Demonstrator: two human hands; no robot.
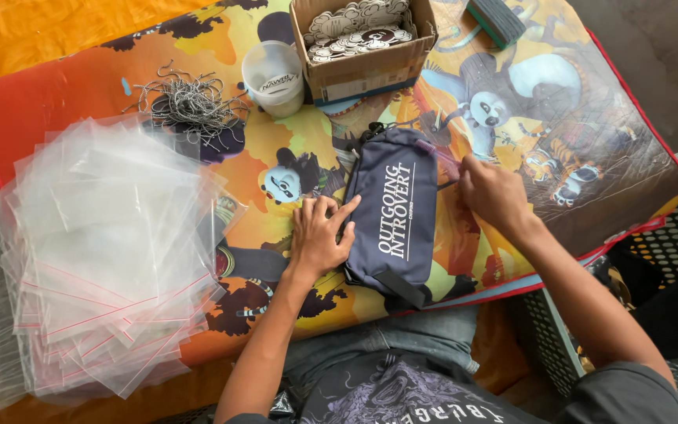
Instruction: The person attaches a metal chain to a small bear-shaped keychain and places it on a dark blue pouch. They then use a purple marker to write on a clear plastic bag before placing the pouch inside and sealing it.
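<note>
Head view, left hand (pixel 319 235) flat, grip apart on navy pouch (pixel 394 216), right hand (pixel 492 192) grip pinched on its zipper end (pixel 442 157)

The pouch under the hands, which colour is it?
Dark navy blue pouch with white lettering; head view.

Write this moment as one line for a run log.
left hand: flat on pouch edge | right hand: pinching at pouch's top side | pouch: dark blue, lying on cartoon mat | nearby: clear bags, wire hooks
</note>
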